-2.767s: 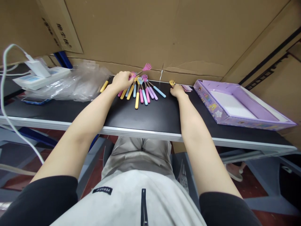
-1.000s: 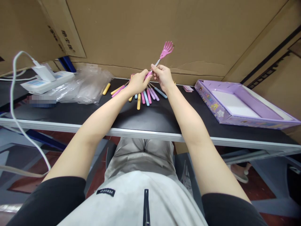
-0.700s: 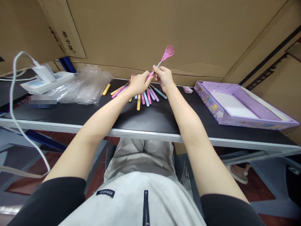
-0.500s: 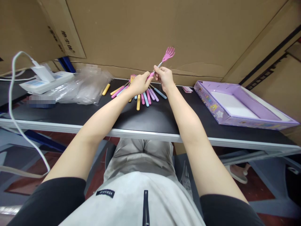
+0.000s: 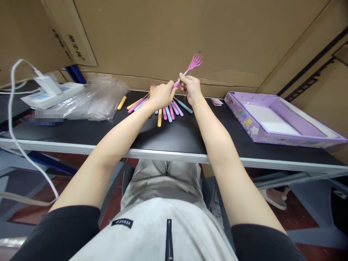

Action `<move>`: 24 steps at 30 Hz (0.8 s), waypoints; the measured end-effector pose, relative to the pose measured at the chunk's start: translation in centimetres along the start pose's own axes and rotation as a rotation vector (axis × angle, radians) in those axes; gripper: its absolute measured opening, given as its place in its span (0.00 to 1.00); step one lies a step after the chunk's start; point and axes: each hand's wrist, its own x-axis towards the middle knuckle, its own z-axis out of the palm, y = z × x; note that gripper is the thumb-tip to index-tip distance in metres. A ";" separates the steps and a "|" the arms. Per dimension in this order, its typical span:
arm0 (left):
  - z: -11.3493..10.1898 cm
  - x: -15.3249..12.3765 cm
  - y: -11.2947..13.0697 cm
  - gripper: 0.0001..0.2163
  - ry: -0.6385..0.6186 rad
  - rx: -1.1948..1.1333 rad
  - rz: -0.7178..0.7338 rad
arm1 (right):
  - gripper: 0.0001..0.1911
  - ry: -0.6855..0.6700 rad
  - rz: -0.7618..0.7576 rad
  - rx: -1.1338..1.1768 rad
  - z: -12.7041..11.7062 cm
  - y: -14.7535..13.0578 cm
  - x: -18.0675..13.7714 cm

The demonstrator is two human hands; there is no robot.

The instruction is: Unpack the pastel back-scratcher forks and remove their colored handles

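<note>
A pink back scratcher (image 5: 195,62) with a hand-shaped head and metal shaft is held up at a slant, its head toward the cardboard behind. My left hand (image 5: 162,96) is closed round its pink handle. Higher up, my right hand (image 5: 191,88) pinches the metal shaft between thumb and fingers. Beneath both hands, several more back scratchers lie fanned out on the black table, with yellow, pink, blue and purple handles, such as a yellow handle (image 5: 159,118) and a blue handle (image 5: 185,106). My left hand hides part of this pile.
Clear plastic bags (image 5: 95,99) lie at left, beside a white power strip (image 5: 56,95) with a plugged-in charger and cable. One yellow handle (image 5: 122,103) rests apart. A purple open box (image 5: 261,139) stands right, near small pink cards (image 5: 216,102). Cardboard (image 5: 163,40) walls the back.
Both hands stay in nearly the same place on the pink back scratcher. My right hand's fingers have shifted slightly along the shaft. The camera view has moved a little.
</note>
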 end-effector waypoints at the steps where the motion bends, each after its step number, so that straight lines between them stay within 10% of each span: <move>1: -0.1 -0.1 0.1 0.16 0.004 0.009 -0.010 | 0.26 0.004 0.009 -0.004 0.1 -0.2 -0.1; 24: -5.4 0.0 2.1 0.11 0.051 0.022 0.018 | 0.23 0.122 0.119 0.091 1.1 -5.9 0.7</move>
